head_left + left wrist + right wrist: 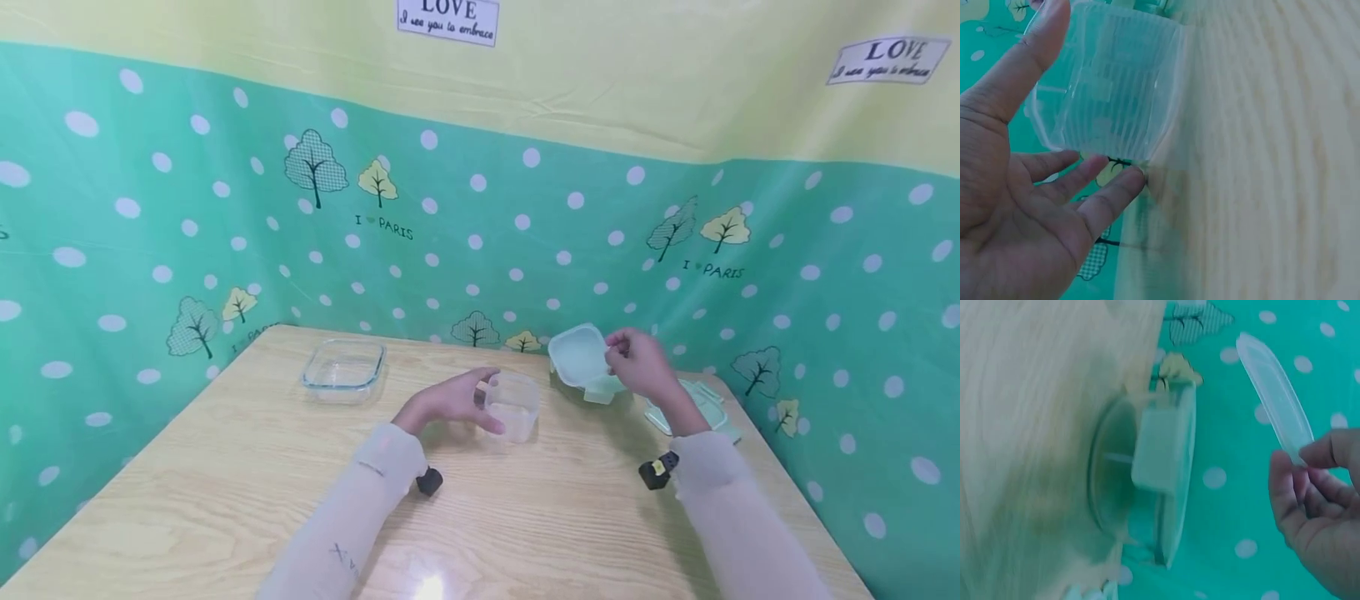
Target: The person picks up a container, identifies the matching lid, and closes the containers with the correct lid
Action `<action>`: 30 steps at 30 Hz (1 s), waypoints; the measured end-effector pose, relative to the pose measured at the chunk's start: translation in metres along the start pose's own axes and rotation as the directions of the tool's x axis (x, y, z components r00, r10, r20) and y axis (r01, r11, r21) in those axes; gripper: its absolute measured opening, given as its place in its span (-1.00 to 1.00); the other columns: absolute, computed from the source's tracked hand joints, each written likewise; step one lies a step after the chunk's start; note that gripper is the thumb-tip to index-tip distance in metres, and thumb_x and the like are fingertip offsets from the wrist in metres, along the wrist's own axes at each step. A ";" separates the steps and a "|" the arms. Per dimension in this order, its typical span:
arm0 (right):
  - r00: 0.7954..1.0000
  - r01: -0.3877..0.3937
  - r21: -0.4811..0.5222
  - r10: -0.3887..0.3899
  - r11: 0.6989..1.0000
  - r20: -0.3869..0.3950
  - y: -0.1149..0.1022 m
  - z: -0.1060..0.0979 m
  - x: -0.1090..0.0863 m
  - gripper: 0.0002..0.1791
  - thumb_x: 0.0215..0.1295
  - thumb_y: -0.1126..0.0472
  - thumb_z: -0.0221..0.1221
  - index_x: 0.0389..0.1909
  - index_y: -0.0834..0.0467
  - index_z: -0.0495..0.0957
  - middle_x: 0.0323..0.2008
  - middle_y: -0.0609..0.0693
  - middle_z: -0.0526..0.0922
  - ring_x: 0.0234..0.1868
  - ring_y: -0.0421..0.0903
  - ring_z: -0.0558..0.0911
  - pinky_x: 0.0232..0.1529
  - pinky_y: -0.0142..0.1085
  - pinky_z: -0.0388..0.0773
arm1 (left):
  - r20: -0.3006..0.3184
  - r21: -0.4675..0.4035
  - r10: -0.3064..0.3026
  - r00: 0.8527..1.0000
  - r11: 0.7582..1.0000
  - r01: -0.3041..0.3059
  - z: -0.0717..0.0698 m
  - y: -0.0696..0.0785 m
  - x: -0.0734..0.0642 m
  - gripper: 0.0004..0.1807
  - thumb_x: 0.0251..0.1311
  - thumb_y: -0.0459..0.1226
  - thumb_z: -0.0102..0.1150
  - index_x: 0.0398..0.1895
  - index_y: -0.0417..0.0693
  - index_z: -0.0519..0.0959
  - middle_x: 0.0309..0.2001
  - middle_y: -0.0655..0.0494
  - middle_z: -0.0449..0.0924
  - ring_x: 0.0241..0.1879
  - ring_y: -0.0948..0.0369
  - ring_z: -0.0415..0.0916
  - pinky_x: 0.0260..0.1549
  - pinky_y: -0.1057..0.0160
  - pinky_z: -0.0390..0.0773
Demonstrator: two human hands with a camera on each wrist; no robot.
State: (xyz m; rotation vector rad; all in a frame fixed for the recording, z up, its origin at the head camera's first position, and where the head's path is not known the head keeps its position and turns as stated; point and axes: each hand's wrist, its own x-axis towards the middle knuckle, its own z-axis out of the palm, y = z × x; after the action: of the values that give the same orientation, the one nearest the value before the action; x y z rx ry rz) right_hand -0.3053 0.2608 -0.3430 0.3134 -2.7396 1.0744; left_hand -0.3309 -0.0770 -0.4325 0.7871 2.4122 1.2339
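Observation:
My left hand is spread at the left side of a clear plastic container, which stands on the table. In the left wrist view, its thumb overlaps one edge of that ribbed container, and the other fingers extend close to the opposite edge. Between thumb and fingertips, my right hand pinches a thin translucent lid by its edge. The lid is tilted up in the air. Below it stands a clear container with a pale green clip lid, partly hidden behind the raised lid in the head view.
A square glass container without a lid stands at the back left of the wooden table. Pale green lids lie at the right, partly behind my right wrist. A green dotted curtain hangs along the table's back and sides.

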 end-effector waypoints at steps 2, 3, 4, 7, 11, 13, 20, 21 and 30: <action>1.000 -0.004 0.018 0.004 1.000 -0.028 -0.001 0.008 0.002 -0.70 0.47 0.34 0.02 0.11 0.41 0.46 -0.18 0.22 0.59 -0.30 0.03 0.71 -0.40 -0.27 0.64 | 0.006 0.035 0.022 1.000 0.999 -0.022 -0.006 0.000 0.001 0.20 0.06 0.08 0.54 0.64 -0.06 0.01 0.50 -0.06 0.23 0.37 -0.09 0.39 0.29 -0.05 0.49; 0.999 -0.009 0.029 0.010 1.000 -0.036 -0.001 0.013 0.003 -0.70 0.46 0.33 0.01 0.11 0.41 0.46 -0.17 0.22 0.58 -0.30 0.03 0.71 -0.39 -0.27 0.64 | 0.006 0.048 0.036 0.999 0.998 -0.036 -0.009 0.001 0.002 0.15 0.12 0.10 0.48 0.64 -0.07 0.02 0.49 -0.07 0.25 0.36 -0.08 0.41 0.28 -0.03 0.50; 0.999 -0.011 0.037 0.013 0.999 -0.043 -0.001 0.017 0.004 -0.69 0.46 0.34 0.02 0.12 0.41 0.46 -0.16 0.23 0.58 -0.29 0.02 0.71 -0.37 -0.28 0.65 | 0.004 0.064 0.051 0.999 0.997 -0.051 -0.012 0.001 0.003 0.09 0.20 0.12 0.41 0.63 -0.09 0.04 0.48 -0.09 0.28 0.34 -0.06 0.43 0.27 -0.02 0.51; 0.998 -0.019 0.081 0.024 0.997 -0.061 -0.003 0.032 0.006 -0.69 0.45 0.35 0.03 0.12 0.42 0.47 -0.14 0.25 0.58 -0.29 0.04 0.72 -0.33 -0.29 0.69 | -0.037 0.097 0.094 0.995 0.991 -0.090 -0.019 0.005 0.007 -0.11 0.40 0.15 0.17 0.59 -0.14 0.14 0.41 -0.11 0.39 0.31 -0.03 0.47 0.26 0.02 0.52; 0.994 -0.015 0.151 0.031 0.988 -0.102 -0.009 0.051 0.008 -0.67 0.43 0.37 0.03 0.13 0.44 0.47 -0.14 0.30 0.60 -0.29 0.13 0.74 -0.34 -0.30 0.71 | -0.100 0.052 0.076 0.992 0.996 -0.071 -0.024 0.011 0.018 -0.26 0.51 0.16 -0.03 0.51 -0.15 0.31 0.32 -0.07 0.50 0.22 -0.02 0.56 0.23 0.03 0.55; 0.992 -0.021 0.172 0.042 0.985 -0.119 -0.013 0.060 0.009 -0.66 0.43 0.36 0.03 0.13 0.44 0.48 -0.14 0.30 0.61 -0.27 0.15 0.74 -0.35 -0.31 0.70 | -0.129 -0.025 0.041 0.991 0.999 -0.044 -0.025 0.013 0.024 -0.29 0.53 0.15 -0.07 0.47 -0.19 0.35 0.30 -0.09 0.51 0.18 -0.03 0.59 0.20 0.04 0.58; 0.984 -0.082 0.275 0.121 0.958 -0.131 -0.025 0.086 0.012 -0.70 0.44 0.33 0.05 0.12 0.35 0.47 -0.12 0.25 0.62 -0.19 0.21 0.73 -0.37 -0.31 0.66 | -0.265 -0.325 -0.079 0.961 0.946 -0.012 -0.023 0.026 0.042 -0.43 0.58 -0.09 -0.01 0.39 -0.38 0.38 0.22 -0.29 0.53 0.18 -0.18 0.56 0.09 0.12 0.66; 0.982 -0.093 0.298 0.136 0.950 -0.129 -0.026 0.088 0.012 -0.70 0.44 0.33 0.05 0.12 0.35 0.46 -0.11 0.26 0.62 -0.19 0.21 0.73 -0.35 -0.30 0.67 | -0.284 -0.338 -0.087 0.955 0.941 -0.015 -0.022 0.028 0.043 -0.45 0.57 -0.12 0.00 0.37 -0.39 0.39 0.20 -0.28 0.55 0.18 -0.18 0.56 0.07 0.14 0.67; 0.970 -0.176 0.441 0.231 0.880 -0.072 -0.044 0.102 0.016 -0.63 0.47 0.37 0.09 0.24 0.37 0.40 -0.04 0.29 0.59 -0.24 -0.01 0.74 -0.07 -0.14 0.74 | -0.473 -0.385 -0.093 0.876 0.916 -0.110 -0.017 0.034 0.048 -0.68 0.46 -0.35 0.15 0.18 -0.35 0.57 0.00 -0.18 0.67 -0.11 0.06 0.70 -0.13 0.25 0.74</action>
State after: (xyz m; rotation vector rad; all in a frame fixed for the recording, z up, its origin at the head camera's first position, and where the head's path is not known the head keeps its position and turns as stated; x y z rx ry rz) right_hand -0.3188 0.1577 -0.3840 0.0091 -2.4410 1.7007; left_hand -0.3665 -0.0431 -0.3966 0.3922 2.3609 2.0493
